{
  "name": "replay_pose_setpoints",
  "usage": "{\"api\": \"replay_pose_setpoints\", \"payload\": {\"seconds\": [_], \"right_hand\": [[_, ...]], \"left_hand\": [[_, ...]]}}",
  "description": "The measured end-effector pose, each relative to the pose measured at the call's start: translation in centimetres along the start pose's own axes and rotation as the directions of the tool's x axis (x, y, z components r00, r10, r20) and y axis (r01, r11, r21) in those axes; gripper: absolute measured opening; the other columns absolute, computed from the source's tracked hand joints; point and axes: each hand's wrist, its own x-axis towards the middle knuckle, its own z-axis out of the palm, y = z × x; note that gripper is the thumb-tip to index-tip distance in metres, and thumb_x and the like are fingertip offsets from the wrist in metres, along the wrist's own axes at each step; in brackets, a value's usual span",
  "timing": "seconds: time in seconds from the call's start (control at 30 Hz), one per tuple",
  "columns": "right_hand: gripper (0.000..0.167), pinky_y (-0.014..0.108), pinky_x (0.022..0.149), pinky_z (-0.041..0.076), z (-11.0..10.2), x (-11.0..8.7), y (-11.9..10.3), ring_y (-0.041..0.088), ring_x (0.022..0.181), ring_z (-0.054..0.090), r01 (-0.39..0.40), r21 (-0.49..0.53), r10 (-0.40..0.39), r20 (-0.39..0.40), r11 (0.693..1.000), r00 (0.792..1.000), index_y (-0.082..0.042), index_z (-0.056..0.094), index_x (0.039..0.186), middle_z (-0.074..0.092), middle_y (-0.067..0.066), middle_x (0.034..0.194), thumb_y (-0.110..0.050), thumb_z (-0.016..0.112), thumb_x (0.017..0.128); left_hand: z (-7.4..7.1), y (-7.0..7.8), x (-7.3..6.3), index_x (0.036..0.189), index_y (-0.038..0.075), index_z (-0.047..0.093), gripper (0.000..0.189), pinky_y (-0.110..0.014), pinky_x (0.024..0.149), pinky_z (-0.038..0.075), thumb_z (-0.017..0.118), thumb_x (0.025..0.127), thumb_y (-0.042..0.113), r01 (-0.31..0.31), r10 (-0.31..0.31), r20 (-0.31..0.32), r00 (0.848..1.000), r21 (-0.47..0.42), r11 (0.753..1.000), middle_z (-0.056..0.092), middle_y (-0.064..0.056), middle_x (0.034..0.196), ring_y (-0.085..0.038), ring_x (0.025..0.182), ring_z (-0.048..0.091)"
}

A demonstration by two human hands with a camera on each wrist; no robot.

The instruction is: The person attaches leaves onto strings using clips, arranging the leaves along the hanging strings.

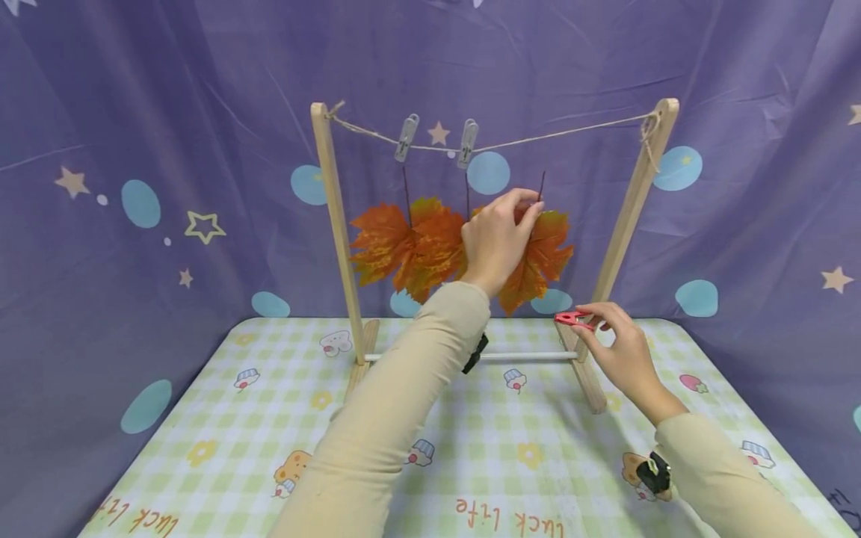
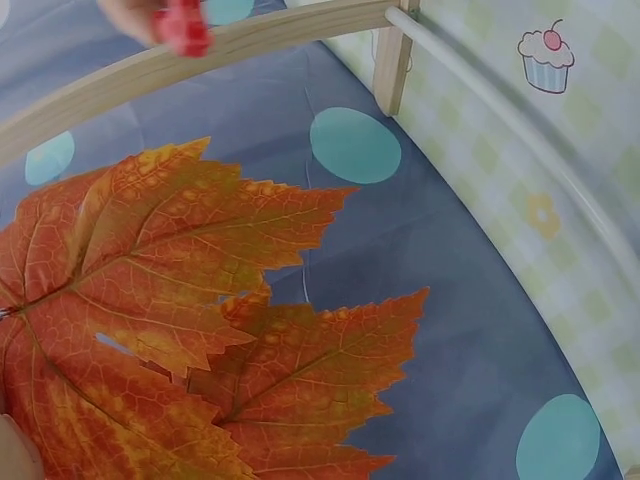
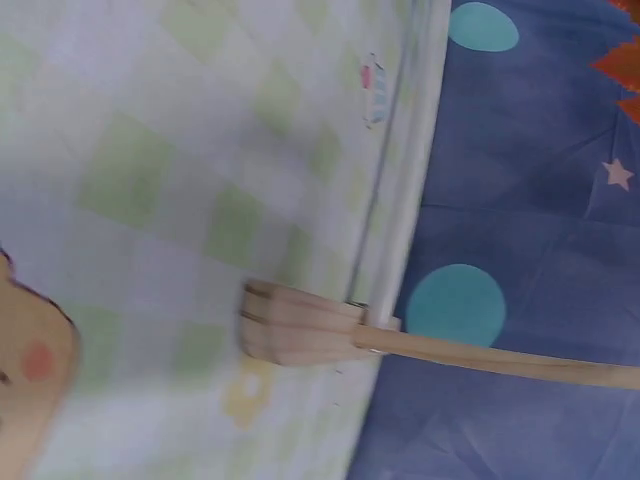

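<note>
My left hand pinches the dark stem of an orange maple leaf below the twine. The held leaf fills much of the left wrist view, overlapping another leaf behind it. My right hand pinches a red clothespin, lower and to the right, near the frame's right post. Two grey clothespins, one on the left and one nearer the middle, grip the twine. Orange leaves hang by their stems beneath them, partly hidden by my left hand.
A wooden frame with a left post and a right post stands on a checked tablecloth. A white rod joins its feet low down. Behind it hangs a purple curtain.
</note>
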Motion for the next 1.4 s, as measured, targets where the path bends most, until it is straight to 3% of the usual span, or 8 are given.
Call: {"api": "replay_pose_setpoints", "payload": {"seconds": [0.37, 0.6, 0.97, 1.23, 1.4], "right_hand": [[0.053, 0.015, 0.074, 0.042, -1.7, 4.0, -1.3, 0.011, 0.078, 0.056, 0.07, -0.022, -0.071, -0.036, 0.997, 0.997, 0.002, 0.069, 0.119, 0.066, 0.014, 0.095, 0.012, 0.083, 0.069], [0.047, 0.016, 0.074, 0.042, -2.3, 6.6, -2.5, 0.008, 0.077, 0.054, 0.039, 0.006, -0.039, -0.094, 0.999, 0.995, 0.001, 0.072, 0.114, 0.068, 0.016, 0.095, 0.006, 0.085, 0.069], [0.04, 0.019, 0.074, 0.037, -2.9, 11.1, -4.8, 0.022, 0.08, 0.053, -0.007, -0.047, 0.001, -0.132, 0.999, 0.991, 0.0, 0.072, 0.116, 0.07, 0.018, 0.103, -0.003, 0.082, 0.077], [0.043, 0.017, 0.071, 0.034, -3.3, 14.2, -5.5, 0.021, 0.081, 0.054, -0.035, -0.094, 0.017, -0.183, 0.995, 0.983, 0.003, 0.07, 0.118, 0.068, 0.021, 0.097, -0.009, 0.082, 0.078], [0.041, 0.017, 0.071, 0.035, -3.4, 15.4, -5.9, 0.009, 0.08, 0.052, -0.062, -0.095, 0.042, -0.195, 0.994, 0.98, 0.0, 0.07, 0.118, 0.069, 0.019, 0.097, -0.011, 0.082, 0.08]], "left_hand": [[0.1, -0.2, -0.1, 0.115, 0.029, 0.072, 0.026, -0.023, 0.05, 0.036, 0.058, 0.099, 0.045, 0.001, -0.001, -0.016, 1.0, -0.022, 1.0, 0.072, 0.017, 0.098, -0.003, 0.063, 0.057], [0.3, -0.2, -0.1, 0.115, 0.029, 0.072, 0.025, -0.022, 0.049, 0.036, 0.06, 0.099, 0.043, -0.006, 0.005, -0.02, 1.0, -0.019, 1.0, 0.071, 0.017, 0.097, -0.003, 0.063, 0.057], [0.3, 0.0, -0.1, 0.116, 0.028, 0.071, 0.027, -0.021, 0.049, 0.038, 0.057, 0.1, 0.044, 0.01, -0.01, -0.007, 1.0, -0.032, 0.999, 0.072, 0.016, 0.099, -0.004, 0.069, 0.061], [0.4, 0.1, 0.0, 0.117, 0.028, 0.071, 0.027, -0.021, 0.051, 0.039, 0.058, 0.1, 0.043, 0.034, -0.034, 0.0, 0.999, -0.046, 0.998, 0.072, 0.015, 0.1, -0.004, 0.072, 0.063], [0.4, 0.1, 0.2, 0.116, 0.029, 0.072, 0.027, -0.023, 0.055, 0.041, 0.057, 0.099, 0.045, 0.056, -0.056, -0.003, 0.998, -0.037, 0.998, 0.072, 0.016, 0.1, -0.004, 0.076, 0.064]]}}
